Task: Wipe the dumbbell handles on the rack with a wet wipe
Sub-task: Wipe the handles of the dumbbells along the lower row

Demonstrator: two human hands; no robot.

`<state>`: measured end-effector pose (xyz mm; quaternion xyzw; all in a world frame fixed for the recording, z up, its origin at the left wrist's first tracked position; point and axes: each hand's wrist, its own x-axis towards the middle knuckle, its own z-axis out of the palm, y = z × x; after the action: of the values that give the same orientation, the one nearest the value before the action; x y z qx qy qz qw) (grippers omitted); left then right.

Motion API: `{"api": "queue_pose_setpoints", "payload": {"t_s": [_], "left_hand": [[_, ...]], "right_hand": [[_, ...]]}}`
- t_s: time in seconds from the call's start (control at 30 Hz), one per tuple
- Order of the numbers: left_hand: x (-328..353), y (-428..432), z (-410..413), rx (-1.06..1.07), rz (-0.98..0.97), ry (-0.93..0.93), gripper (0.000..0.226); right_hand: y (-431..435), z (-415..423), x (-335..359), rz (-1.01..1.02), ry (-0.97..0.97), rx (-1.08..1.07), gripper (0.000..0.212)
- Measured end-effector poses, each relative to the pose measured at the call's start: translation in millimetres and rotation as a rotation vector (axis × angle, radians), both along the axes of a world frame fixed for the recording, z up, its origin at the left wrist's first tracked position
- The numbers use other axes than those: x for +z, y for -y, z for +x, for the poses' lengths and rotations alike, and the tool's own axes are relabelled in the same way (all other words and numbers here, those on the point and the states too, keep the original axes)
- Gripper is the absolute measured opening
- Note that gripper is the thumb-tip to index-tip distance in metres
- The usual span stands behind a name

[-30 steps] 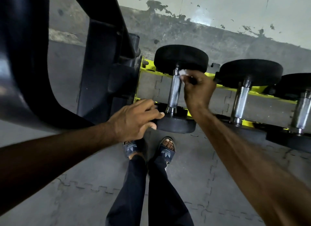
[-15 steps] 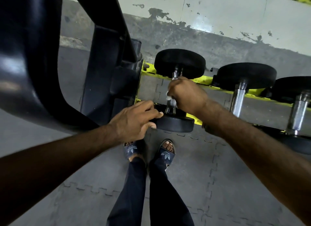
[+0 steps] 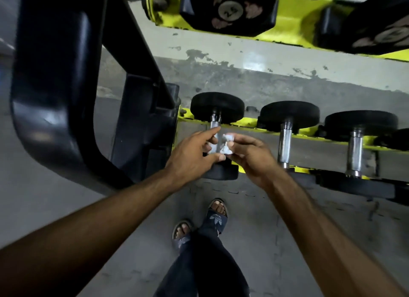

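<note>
A small crumpled white wet wipe (image 3: 225, 144) is pinched in my right hand (image 3: 250, 157), held just above the leftmost dumbbell (image 3: 217, 107) on the yellow rack (image 3: 250, 123). My left hand (image 3: 194, 156) reaches in from the left, thumb and fingers apart, its fingertips at the wipe's left edge over the chrome handle (image 3: 214, 123). Whether the left fingers grip the wipe is unclear. Two more dumbbells, the second (image 3: 285, 139) and the third (image 3: 355, 150), lie to the right with bare chrome handles.
A thick black rack frame (image 3: 51, 93) curves down at the left. An upper yellow shelf (image 3: 298, 28) holds black hex dumbbells (image 3: 230, 9) overhead. My sandalled feet (image 3: 212, 217) stand on grey floor mats below the rack. A stained wall runs behind.
My right hand came off the first dumbbell's handle with the wipe. My left hand left the near dumbbell head and rose to meet it. The camera tilted up, showing the upper shelf.
</note>
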<state>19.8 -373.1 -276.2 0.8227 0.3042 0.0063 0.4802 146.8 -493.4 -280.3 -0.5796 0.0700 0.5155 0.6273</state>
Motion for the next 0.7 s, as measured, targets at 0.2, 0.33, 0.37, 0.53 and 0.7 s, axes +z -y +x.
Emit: {"api": "queue_pose_setpoints", "payload": {"t_s": [0.2,0.33,0.37,0.53,0.7], "left_hand": [[21,19,2,0.105,-0.101,0.087,0.033],[32,30,-1,0.163,-0.127,0.098,0.016],[34,32,0,0.18,-0.132,0.094,0.013],[44,54,15,0.193,-0.194,0.127,0.007],[47,82,45,0.156,-0.228,0.123,0.02]], "right_hand": [[24,-10,22,0.071,-0.079,-0.004,0.022],[44,-18,34,0.151,-0.128,0.023,0.028],[50,-18,36,0.177,-0.122,0.034,0.032],[73,-13,45,0.16,0.072,0.022,0.033],[95,11,50,0.039,0.159,-0.089,0.023]]}}
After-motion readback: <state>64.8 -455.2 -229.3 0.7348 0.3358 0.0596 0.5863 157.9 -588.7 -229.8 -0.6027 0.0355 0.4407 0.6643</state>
